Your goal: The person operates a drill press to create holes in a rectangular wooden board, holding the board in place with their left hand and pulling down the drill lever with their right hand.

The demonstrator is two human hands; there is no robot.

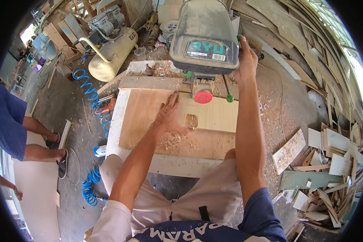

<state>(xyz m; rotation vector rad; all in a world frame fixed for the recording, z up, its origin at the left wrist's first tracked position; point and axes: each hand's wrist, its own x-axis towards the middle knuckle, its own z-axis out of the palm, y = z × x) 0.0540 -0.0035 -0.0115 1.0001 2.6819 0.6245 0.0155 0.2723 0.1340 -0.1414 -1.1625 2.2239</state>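
A dark, dusty drill press (205, 36) stands over the worktable, with a red round cap (203, 97) low on its front. One of its feed levers ends in a green knob (230, 98) hanging at the right. My right hand (246, 60) is closed around another green lever knob beside the machine's head; its fingers partly hide it. Flat on the left end of a pale wooden board (218, 115) lies my left hand (168, 115), fingers stretched out. A rounded cutout (191, 121) shows in the board near that hand's thumb. The drill bit is hidden.
Under the board is a larger brown plywood sheet (139, 117) with a heap of shavings (175, 141). A cream air compressor (113, 54) and coiled blue hose (86, 82) lie left. Another person's legs (40, 141) show at far left. Scrap boards (330, 161) pile up at right.
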